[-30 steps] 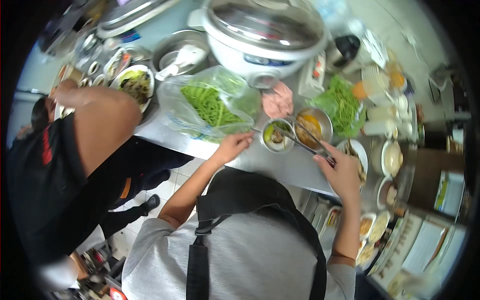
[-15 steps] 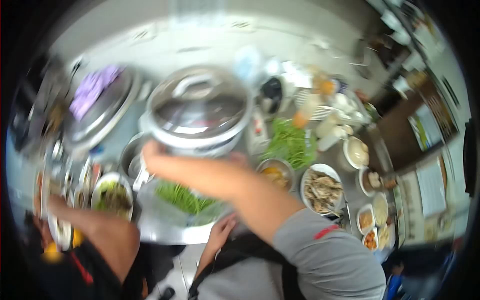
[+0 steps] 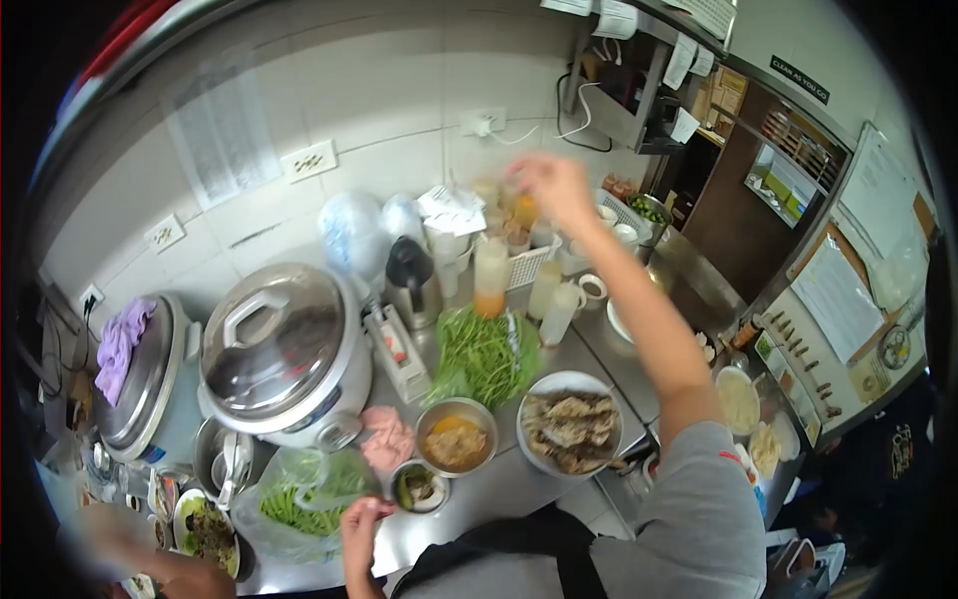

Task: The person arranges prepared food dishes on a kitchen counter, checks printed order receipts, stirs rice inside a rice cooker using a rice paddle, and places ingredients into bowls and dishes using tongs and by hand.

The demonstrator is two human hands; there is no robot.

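Bagged greens (image 3: 304, 507) lie just left of the fingers of the left hand (image 3: 360, 524), which are half curled; whether they pinch anything, I cannot tell. Below the raised fingers of the right hand (image 3: 554, 185) sits a white basket (image 3: 529, 268); those fingers are blurred, so their grip cannot be told either. A white bowl (image 3: 569, 379) of brownish, torn-looking food rests well right of the left fingers, and a metal bowl (image 3: 488, 431) with orange-yellow contents stands nearer them. An orange-bottomed bottle (image 3: 490, 275) is below the right fingers. A small bowl (image 3: 445, 487) is just beside the left fingertips.
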